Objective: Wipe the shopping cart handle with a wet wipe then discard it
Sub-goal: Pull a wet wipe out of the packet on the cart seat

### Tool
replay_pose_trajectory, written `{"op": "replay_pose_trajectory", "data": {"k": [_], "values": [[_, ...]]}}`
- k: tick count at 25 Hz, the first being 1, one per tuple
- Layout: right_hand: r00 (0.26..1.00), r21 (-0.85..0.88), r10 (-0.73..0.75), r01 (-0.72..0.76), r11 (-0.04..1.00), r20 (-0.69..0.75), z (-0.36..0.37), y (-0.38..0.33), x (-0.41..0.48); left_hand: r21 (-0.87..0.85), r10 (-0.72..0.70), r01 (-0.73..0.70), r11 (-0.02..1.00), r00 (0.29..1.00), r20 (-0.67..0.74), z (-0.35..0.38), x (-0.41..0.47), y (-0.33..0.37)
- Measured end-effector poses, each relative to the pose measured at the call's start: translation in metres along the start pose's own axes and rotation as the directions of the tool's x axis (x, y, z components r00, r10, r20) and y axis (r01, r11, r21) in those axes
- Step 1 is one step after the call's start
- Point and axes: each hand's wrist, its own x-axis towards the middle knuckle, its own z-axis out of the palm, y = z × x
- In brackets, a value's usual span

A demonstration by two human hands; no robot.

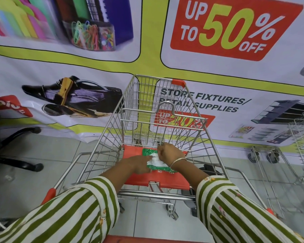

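Right hand (pixel 169 152) pinching green-white wipe pack (pixel 147 152), left hand (pixel 139 163) pressing it

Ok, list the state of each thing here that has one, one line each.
wet wipe pack: lies flat on the seat flap, its white middle part pulled up, it seems.
left hand: straight fingers press the pack down.
right hand: fingers curled, pinching the pack's white part.
seat flap: folded down, bearing the pack.
cart handle: at the bottom edge, no hand on it.
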Motion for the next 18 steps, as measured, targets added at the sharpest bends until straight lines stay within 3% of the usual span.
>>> {"op": "replay_pose_trajectory", "data": {"k": [3, 8, 15, 18], "values": [[0.999, 0.059, 0.031, -0.031, 0.998, 0.007, -0.0004, 0.0019, 0.0012, 0.007, -0.011, 0.011, 1.0, 1.0, -0.002, -0.0003, 0.0006, 0.0], [0.99, 0.125, 0.048, -0.031, 0.992, -0.133, -0.0019, 0.0044, -0.0021, 0.026, -0.026, 0.026, 0.999, 1.0, 0.005, 0.0002, 0.0017, -0.0002], [0.99, 0.24, 0.077, -0.047, 0.97, -0.118, -0.0034, 0.0052, -0.0055, 0.022, -0.033, 0.033, 0.999, 0.999, 0.007, 0.001, 0.0025, -0.0003], [0.958, 0.467, 0.189, -0.07, 0.881, -0.213, -0.0086, 0.0016, -0.0039, 0.044, -0.024, 0.024, 0.999, 1.0, 0.009, 0.0008, 0.0022, 0.0003]]}}
